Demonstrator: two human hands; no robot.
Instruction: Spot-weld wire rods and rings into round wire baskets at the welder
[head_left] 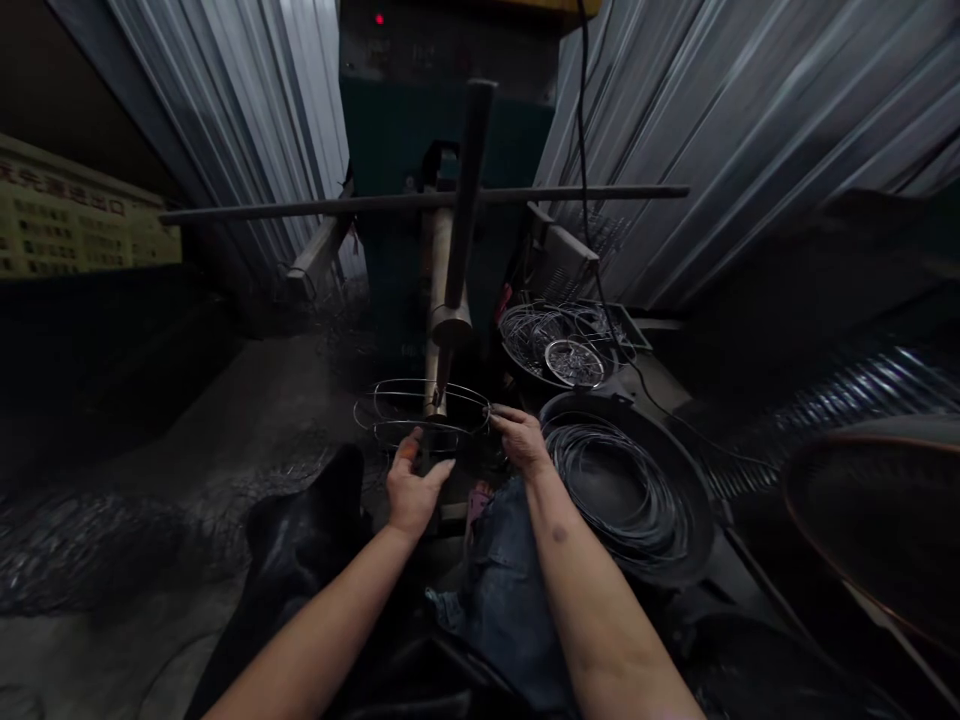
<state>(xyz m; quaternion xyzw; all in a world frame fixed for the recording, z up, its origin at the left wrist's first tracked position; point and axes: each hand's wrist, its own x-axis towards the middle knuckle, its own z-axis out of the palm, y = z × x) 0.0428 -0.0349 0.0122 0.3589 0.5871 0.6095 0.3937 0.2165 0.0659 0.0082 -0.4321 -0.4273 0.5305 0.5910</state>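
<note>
1. Wire frame [405, 422] sits mid-view, its rings seen around the tip of a metal bar [436, 392]; whether they touch, I cannot tell.
2. Right hand [520, 440], at the frame's three o'clock, has thumb and fingers pinched on its edge.
3. Left hand [411, 492], at six o'clock, has thumb and forefinger spread apart; contact with the near ring is unclear.
4. Bowl [699, 475] with coiled wire [666, 520] lies toward four o'clock, basin [523, 369] of tangled wire at two, yellow crate [90, 215] at ten.
</note>
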